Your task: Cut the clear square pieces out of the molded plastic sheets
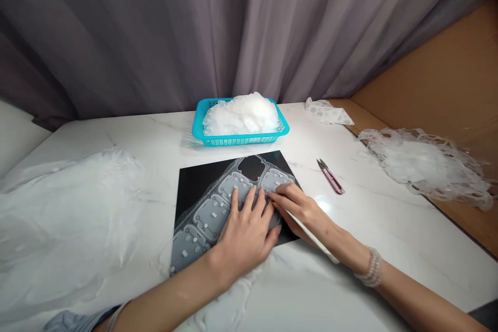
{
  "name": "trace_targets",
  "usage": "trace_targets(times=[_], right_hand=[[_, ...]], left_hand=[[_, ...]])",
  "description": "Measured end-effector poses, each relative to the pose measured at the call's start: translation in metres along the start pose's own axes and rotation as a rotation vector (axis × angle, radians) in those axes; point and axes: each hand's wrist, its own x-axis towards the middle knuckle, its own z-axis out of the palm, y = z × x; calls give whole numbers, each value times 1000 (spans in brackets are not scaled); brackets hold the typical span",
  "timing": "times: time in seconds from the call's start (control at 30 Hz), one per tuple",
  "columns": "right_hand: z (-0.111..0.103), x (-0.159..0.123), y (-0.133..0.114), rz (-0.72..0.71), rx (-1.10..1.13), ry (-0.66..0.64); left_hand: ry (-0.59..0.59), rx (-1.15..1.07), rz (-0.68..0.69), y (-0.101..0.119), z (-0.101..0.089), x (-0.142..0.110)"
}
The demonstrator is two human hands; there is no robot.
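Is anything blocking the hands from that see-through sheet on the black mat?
Nothing visible. The left hand already lies spread on the see-through sheet, and the right hand holds a slim white tool over its right part. The snips lie off to the side.

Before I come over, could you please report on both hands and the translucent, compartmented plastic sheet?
Left hand spread on sheet. Right hand holding long white tool. Sheet lies across black rectangular mat. Pink-handled metal snips right of mat, touching neither hand.
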Motion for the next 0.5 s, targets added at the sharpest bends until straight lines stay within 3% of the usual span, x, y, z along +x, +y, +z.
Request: trace_targets(times=[0.17, 0.33, 0.5], right_hand=[[-5, 5, -5, -70, -148, -104], [-1, 12, -7, -95, -196, -70], [-1, 15, -3, -29, 19, -37]], left_hand=[[1, 32, -1, 0, 4, -1], [-9, 70, 9, -1, 5, -1], [-8, 88, 3, -1, 6, -1]])
